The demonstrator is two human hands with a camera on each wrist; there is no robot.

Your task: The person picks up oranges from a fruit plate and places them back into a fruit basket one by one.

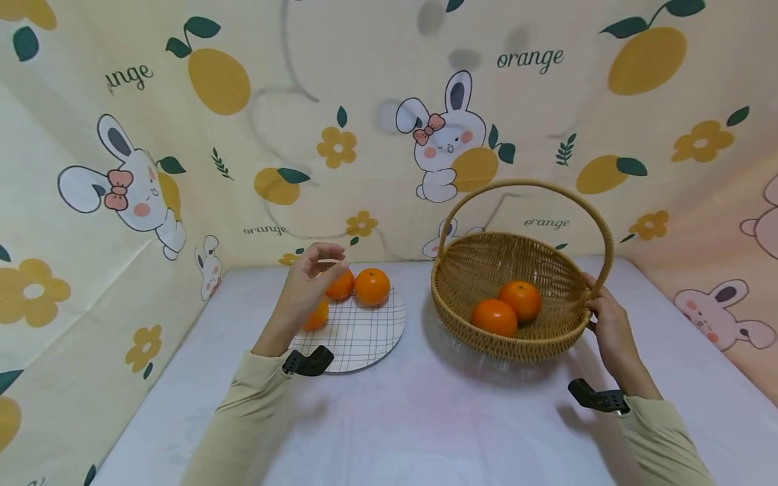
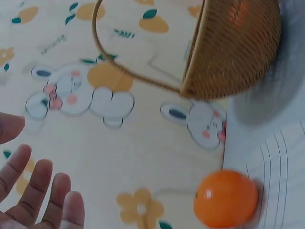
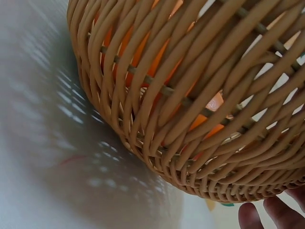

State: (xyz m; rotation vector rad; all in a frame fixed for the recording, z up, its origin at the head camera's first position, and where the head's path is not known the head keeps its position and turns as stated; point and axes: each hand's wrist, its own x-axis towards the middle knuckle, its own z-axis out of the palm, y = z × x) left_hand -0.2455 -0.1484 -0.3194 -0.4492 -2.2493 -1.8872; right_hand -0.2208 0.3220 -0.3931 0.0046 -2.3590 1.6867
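Observation:
My right hand (image 1: 614,331) grips the wicker basket (image 1: 450,320) at its right rim, by the foot of the arched handle. The basket leans toward me, and two oranges (image 1: 520,301) lie inside it. In the right wrist view, the woven side (image 3: 190,95) fills most of the frame, with orange showing through the gaps. My left hand (image 1: 306,283) hovers over the left part of a round checked plate (image 1: 365,337), its fingers loosely bent and holding nothing. Three oranges (image 1: 372,287) sit on the plate, two of them partly hidden by this hand.
A white-covered table (image 1: 413,418) lies under everything. Behind it hangs a printed cloth (image 1: 377,54) with rabbits and fruit, which also runs along both sides. Each wrist wears a black strap device (image 1: 308,362). The basket stands right of the plate with a gap between them.

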